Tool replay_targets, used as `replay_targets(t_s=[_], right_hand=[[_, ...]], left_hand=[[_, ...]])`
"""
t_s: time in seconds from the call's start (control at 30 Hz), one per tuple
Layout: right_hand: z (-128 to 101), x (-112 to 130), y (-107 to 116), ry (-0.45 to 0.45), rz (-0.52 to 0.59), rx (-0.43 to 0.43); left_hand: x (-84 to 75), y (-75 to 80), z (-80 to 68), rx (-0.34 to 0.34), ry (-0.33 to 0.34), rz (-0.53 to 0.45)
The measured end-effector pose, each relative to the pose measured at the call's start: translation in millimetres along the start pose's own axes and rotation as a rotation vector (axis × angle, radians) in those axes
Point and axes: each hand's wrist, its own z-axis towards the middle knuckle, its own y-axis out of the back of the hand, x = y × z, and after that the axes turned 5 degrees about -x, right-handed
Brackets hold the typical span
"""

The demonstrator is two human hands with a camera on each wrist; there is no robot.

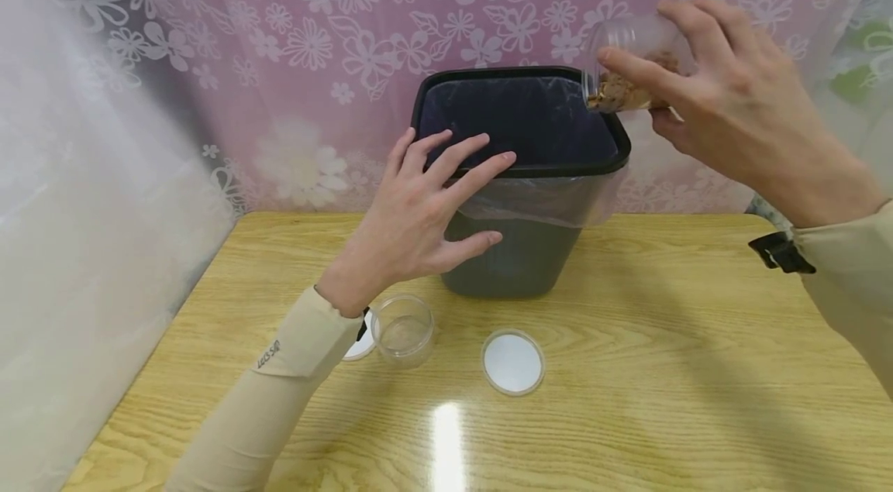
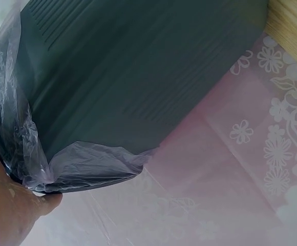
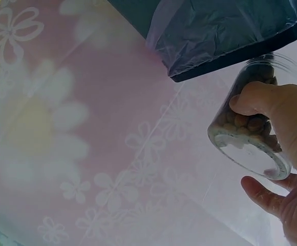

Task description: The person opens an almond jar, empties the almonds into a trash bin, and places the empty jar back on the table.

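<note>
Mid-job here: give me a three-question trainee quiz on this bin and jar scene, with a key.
1. True or false: the right hand holds the jar of brown bits tipped toward the bin.
2. What does the left hand rest on? A) the loose lid B) the bin's rim C) the empty jar
3. Fill in: the loose lid lies on the ____, right of the empty jar.

Key: 1 true; 2 B; 3 table.
</note>
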Motion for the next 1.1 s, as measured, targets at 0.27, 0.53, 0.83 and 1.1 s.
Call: replay_targets(t_s=[0.27,0.53,0.83,1.1], right_hand=[[-1.2,2.5,-2.4,-0.015,-0.048,0.007],[-2.1,3.0,-1.6,-0.034,-0.042,0.011],[-1.9,3.4,-3.2,-0.028,-0.039,-0.004],[0.8,3.9,-1.0,0.017,-0.040,0.005]], left_hand=[[0.9,0.9,0.8,0.008,-0.014,0.016],[5.5,2.1,1.3,0.000,-0.042,0.031],[5.8,0.1,2.9,0.003,-0.052,0.034],[3.3,-1.8,2.0,-0.016,-0.028,0.015]])
